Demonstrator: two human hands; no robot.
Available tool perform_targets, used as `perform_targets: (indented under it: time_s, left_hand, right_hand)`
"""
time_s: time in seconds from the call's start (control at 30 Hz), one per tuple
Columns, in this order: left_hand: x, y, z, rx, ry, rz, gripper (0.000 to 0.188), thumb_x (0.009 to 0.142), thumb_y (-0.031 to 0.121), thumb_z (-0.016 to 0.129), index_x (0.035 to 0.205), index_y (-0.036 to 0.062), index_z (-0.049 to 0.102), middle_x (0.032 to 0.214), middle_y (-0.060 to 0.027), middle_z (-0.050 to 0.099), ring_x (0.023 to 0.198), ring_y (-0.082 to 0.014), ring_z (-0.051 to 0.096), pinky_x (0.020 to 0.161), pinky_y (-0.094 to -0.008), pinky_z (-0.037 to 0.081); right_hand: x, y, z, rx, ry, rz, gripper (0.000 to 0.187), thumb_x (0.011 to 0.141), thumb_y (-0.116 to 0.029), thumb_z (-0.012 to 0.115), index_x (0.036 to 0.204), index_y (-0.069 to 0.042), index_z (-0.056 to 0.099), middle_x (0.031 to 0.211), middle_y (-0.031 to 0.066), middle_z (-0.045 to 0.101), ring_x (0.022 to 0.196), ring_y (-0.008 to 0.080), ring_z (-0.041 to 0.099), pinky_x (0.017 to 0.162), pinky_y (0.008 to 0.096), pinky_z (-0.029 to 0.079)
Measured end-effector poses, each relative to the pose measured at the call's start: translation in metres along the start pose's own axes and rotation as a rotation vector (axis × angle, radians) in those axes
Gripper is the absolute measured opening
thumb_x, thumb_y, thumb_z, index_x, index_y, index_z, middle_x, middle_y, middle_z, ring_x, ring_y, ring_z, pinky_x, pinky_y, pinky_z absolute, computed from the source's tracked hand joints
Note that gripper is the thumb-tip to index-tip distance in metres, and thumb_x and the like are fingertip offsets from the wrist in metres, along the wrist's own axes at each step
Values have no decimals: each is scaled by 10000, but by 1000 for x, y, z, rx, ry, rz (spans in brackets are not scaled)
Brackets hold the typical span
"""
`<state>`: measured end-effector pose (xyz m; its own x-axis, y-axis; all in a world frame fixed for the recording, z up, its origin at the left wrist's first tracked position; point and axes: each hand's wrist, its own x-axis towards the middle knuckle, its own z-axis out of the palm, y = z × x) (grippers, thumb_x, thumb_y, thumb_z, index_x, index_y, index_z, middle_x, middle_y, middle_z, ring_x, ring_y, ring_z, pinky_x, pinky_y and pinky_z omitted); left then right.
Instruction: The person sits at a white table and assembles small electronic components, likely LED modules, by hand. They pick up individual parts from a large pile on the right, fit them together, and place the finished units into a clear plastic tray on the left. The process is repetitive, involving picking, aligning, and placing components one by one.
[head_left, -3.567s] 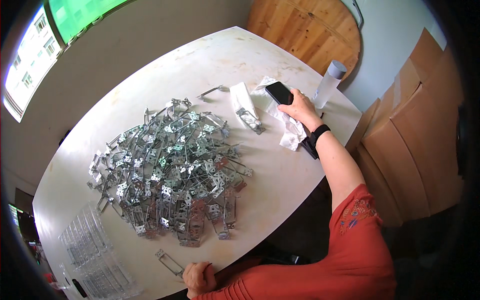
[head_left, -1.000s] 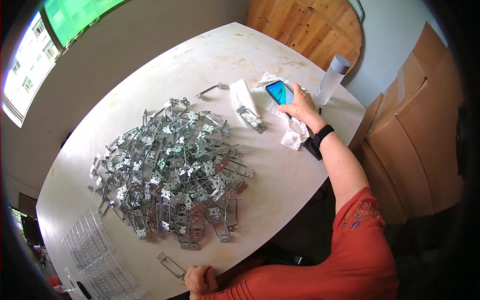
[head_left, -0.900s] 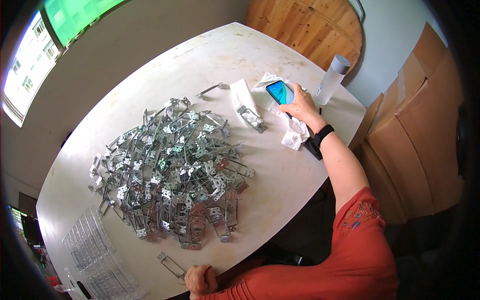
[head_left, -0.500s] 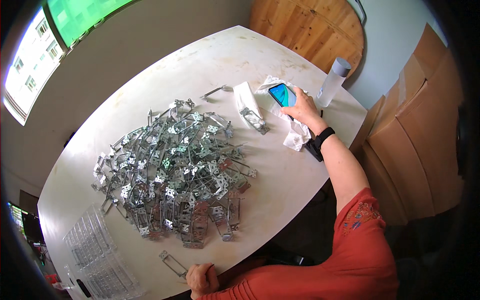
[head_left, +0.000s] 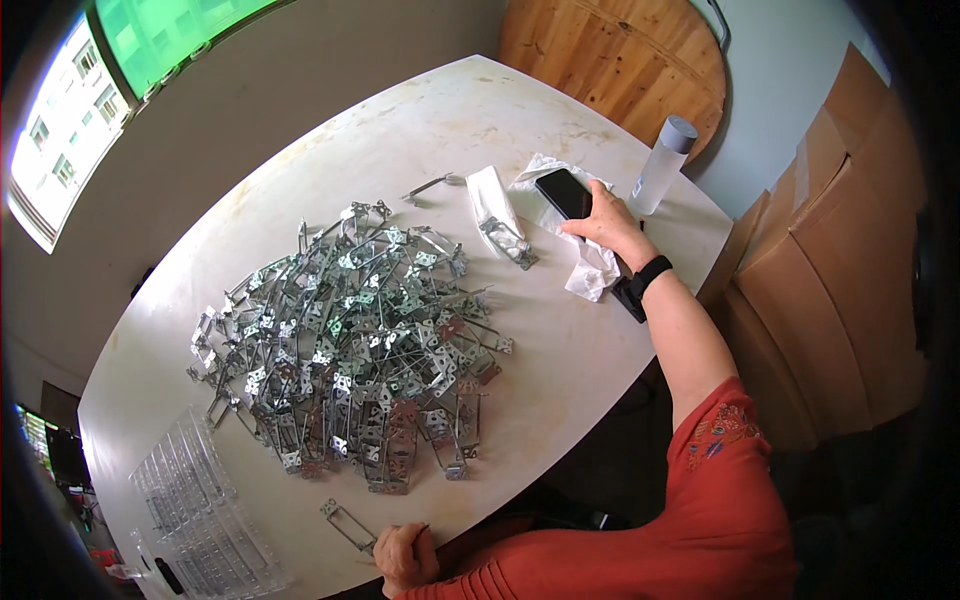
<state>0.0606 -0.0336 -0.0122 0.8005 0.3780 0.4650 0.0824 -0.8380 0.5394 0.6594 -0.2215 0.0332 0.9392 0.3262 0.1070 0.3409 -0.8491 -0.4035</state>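
Observation:
My right hand [head_left: 610,225] is closed on the lower end of a smartphone [head_left: 563,192], thumb on one edge and fingers on the other. Its screen is dark, and crumpled white tissue [head_left: 592,270] lies under and beside it. Close to the table's near edge, my left hand [head_left: 406,556] is curled into a fist; whatever may be inside is hidden. A thin rectangular metal wire frame with end plates [head_left: 347,524] lies on the table, one end right against that fist. Beyond it spreads a large heap of similar metal brackets [head_left: 350,350].
Clear plastic trays [head_left: 205,510] stand at the table's left. Past the heap are a folded white cloth [head_left: 492,200] with a bracket on it and a lone bracket [head_left: 432,187]. A water bottle [head_left: 664,170] stands at the far right. Cardboard boxes [head_left: 820,270] stack beside the white table [head_left: 400,120].
The smartphone's screen has gone from lit blue-green to dark. My right hand still grips it in nearly the same place, and my left fist has barely moved.

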Motion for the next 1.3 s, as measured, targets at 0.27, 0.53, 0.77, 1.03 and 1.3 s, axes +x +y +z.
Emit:
perform_targets:
  time_s: [0.27, 0.53, 0.77, 1.03, 1.3]
  left_hand:
    - [-6, -4, 3, -52, 16, -12, 228, 859, -37, 806, 1049, 44, 709, 806, -117, 717, 649, -320, 666, 614, -416, 526]
    - [5, 1, 0, -90, 2, 1, 213, 880, -54, 789, 1061, 27, 711, 796, -126, 704, 634, -329, 656, 603, -423, 520]
    - [13, 10, -10, -63, -48, -15, 239, 887, -75, 769, 1101, 21, 720, 866, -136, 711, 690, -320, 672, 651, -422, 535]
    - [2, 2, -1, -138, -30, -16, 247, 932, -2, 735, 1174, 48, 728, 887, -121, 679, 785, -347, 678, 704, -468, 557]
    - [-3, 0, 2, -286, -60, -46, 273, 981, 72, 680, 1251, 31, 663, 973, -155, 678, 938, -389, 684, 842, -480, 561]
  right_hand:
    - [-15, -16, -22, -118, -123, 27, 791, 766, -446, 918, 1345, 3, 618, 1322, 249, 750, 1266, 429, 710, 1063, 519, 570]
    - [-16, -2, -6, -18, 103, -34, 731, 841, -404, 897, 1376, 10, 622, 1293, 267, 755, 1233, 448, 717, 1051, 519, 568]
    - [-32, -16, -30, 29, 88, -216, 735, 899, -414, 866, 1449, 16, 637, 1308, 289, 751, 1221, 455, 718, 1009, 510, 575]
    - [-151, -100, -72, 472, -191, -310, 281, 990, -39, 757, 1259, 26, 711, 956, 22, 682, 884, 81, 604, 793, 280, 512]
    - [-309, -192, -32, 582, -782, -713, 414, 874, 74, 819, 1276, 5, 744, 990, 126, 806, 869, 184, 774, 800, 332, 614]
